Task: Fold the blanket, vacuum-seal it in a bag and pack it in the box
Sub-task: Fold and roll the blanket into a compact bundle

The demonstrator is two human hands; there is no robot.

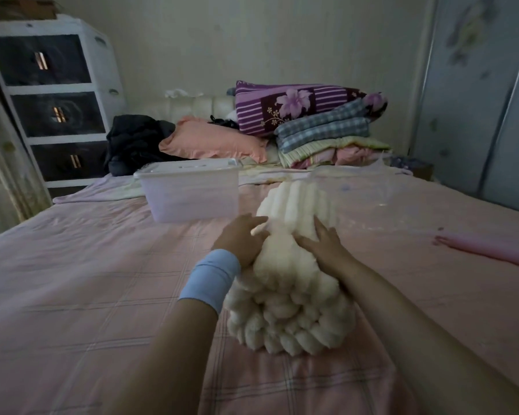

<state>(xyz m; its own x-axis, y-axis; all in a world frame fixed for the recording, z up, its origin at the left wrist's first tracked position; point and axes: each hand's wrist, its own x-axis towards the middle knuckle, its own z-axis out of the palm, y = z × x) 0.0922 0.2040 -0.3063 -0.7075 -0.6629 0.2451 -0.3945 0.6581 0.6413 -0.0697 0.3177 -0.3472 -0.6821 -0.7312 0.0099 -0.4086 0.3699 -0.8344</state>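
A cream, ribbed, fluffy blanket (291, 301) lies folded into a thick bundle on the pink bed sheet (72, 295). Its far end reaches into the mouth of a clear plastic vacuum bag (381, 205) spread on the bed beyond it. My left hand (243, 238), with a light blue wristband, presses on the bundle's left side, fingers fairly straight. On the right side rests my right hand (324, 241), flat on the blanket. A translucent plastic box (192, 193) with its lid on stands on the bed, left of the blanket.
A pink rod-like object (486, 250) lies on the bed at right. Pillows and folded quilts (321, 127) are stacked at the headboard, with dark clothing (135, 142) beside them. A white drawer unit (51, 97) stands at left, a wardrobe (486, 100) at right.
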